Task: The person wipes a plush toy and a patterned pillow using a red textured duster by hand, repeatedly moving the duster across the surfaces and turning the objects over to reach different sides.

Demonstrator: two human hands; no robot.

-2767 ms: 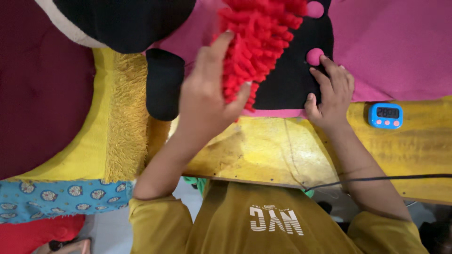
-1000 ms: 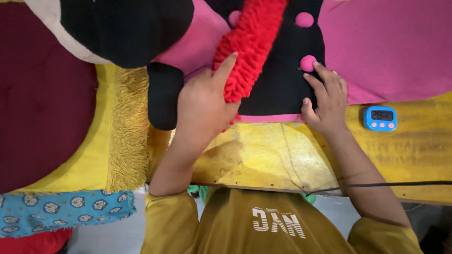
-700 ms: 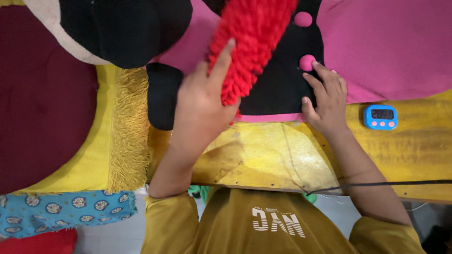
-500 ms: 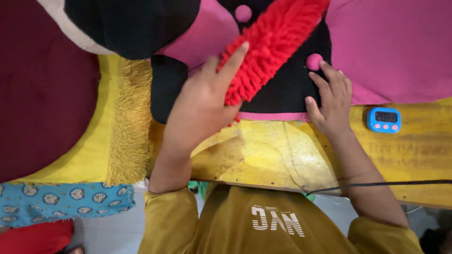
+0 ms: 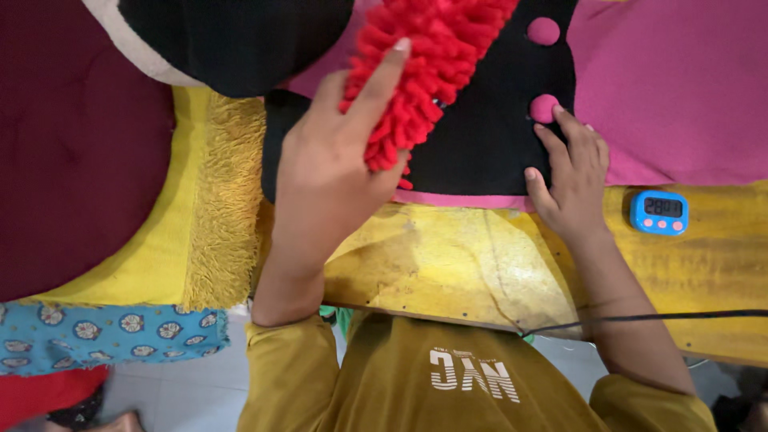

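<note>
Red shaggy strip in left hand

One view only, from a camera on the person's head, looking almost straight down and close in. The person's own chest fills the 6 o'clock edge, with both forearms running up toward 12 o'clock. The yellow worktop crosses the middle of the frame, its near edge slanting slightly down toward 3 o'clock. The left hand and right hand sit just above centre, cloth filling the 12 o'clock half and cut by the top edge. A blue timer lies at 3 o'clock. Floor shows at 7 o'clock.
</note>
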